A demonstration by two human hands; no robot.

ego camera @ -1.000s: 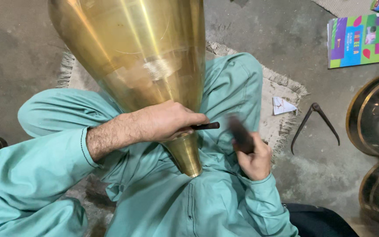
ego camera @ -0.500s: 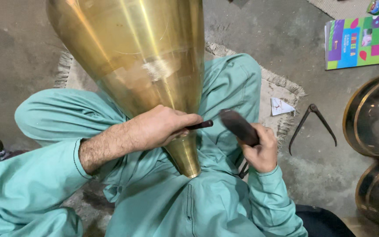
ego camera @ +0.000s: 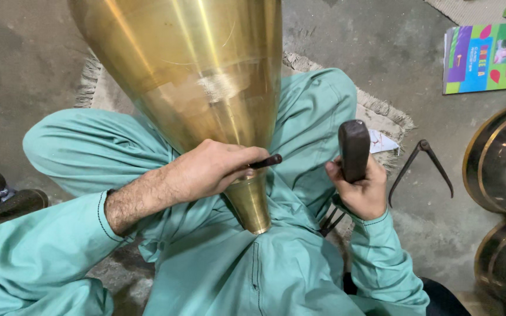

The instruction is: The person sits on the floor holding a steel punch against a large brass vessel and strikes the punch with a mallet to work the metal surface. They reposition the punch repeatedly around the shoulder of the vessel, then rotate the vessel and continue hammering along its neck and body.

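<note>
We see a brass cone (ego camera: 200, 88) of polished golden metal, smooth and glossy with bright streaks of reflected light, and against it a thin dark punch (ego camera: 266, 161) of dull metal and a hammer (ego camera: 354, 149) whose dark head looks matt and worn. Our clothing (ego camera: 253, 269) is soft teal cloth with a matt weave, the rug (ego camera: 382, 117) beneath is coarse fabric with a frayed edge, and the floor (ego camera: 24, 64) is rough grey concrete. Off to the side lie rusty, dull iron callipers (ego camera: 420, 167), a glossy printed paper booklet (ego camera: 487, 55) and dark, shiny metal vessels (ego camera: 502, 158) with brass-coloured rims.
</note>
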